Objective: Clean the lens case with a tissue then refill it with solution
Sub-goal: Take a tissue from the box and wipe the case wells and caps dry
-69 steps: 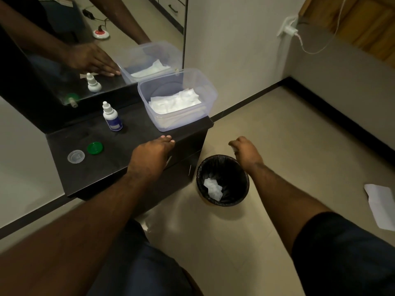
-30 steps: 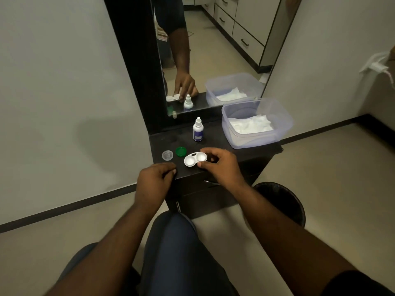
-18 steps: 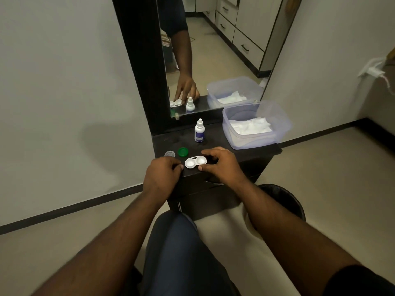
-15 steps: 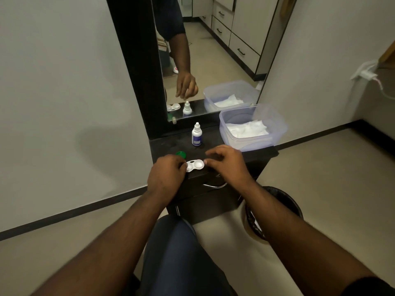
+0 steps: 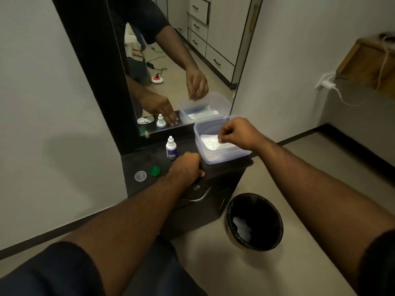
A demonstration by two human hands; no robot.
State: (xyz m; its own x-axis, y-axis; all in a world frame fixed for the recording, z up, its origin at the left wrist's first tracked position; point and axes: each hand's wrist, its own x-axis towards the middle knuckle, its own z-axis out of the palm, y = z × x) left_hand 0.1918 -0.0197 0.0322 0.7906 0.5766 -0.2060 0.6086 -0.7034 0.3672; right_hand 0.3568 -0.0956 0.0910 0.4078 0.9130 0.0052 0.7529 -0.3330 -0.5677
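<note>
Over tub (image 5: 215, 155), right hand (image 5: 237, 133) pinches tissue (image 5: 210, 143); left hand (image 5: 186, 167) covers case, grip unclear. Wiping, refill pending.

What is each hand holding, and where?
The right hand pinches the top tissue at its edge, inside the tub. The left hand rests on the counter; anything under it is hidden.
</note>
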